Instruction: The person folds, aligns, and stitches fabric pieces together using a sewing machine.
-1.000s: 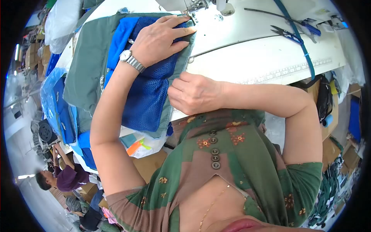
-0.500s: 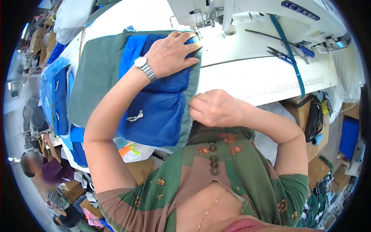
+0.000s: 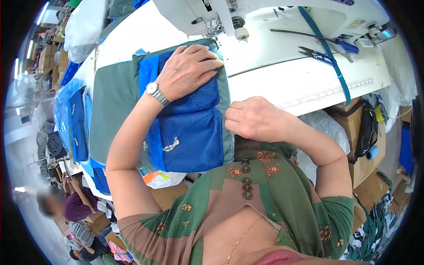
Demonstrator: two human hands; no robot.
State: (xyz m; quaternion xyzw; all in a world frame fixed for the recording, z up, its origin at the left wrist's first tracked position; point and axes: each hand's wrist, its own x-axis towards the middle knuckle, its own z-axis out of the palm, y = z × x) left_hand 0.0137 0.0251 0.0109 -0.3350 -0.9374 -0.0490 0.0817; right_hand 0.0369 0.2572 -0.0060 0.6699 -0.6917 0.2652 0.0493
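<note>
A grey-green fabric piece (image 3: pixel 115 104) with blue mesh pockets (image 3: pixel 192 139) lies on the white sewing table, its right edge running towards the machine's needle area. My left hand (image 3: pixel 187 73), with a watch (image 3: pixel 152 88) on the wrist, lies palm down on the upper pocket, fingers slightly bent and thumb apart. Lower on the right edge, my right hand (image 3: pixel 254 119) is closed in a pinch on the fabric's trim. Its fingertips are partly hidden. Grey-and-white zipper pulls (image 3: pixel 171 144) show on the mesh.
A white sewing machine (image 3: pixel 190 15) stands at the top. Snips (image 3: pixel 317 55), a blue-handled screwdriver (image 3: pixel 347 47) and a teal strap (image 3: pixel 319 33) lie to the right. Plastic-wrapped blue pieces (image 3: pixel 76 119) are at the left. A co-worker (image 3: pixel 79 203) is at the lower left.
The fabric and my left hand first shifted down from the machine, and more of the lower pocket shows. My right hand has moved right and down with the trim. The view has also shifted.
</note>
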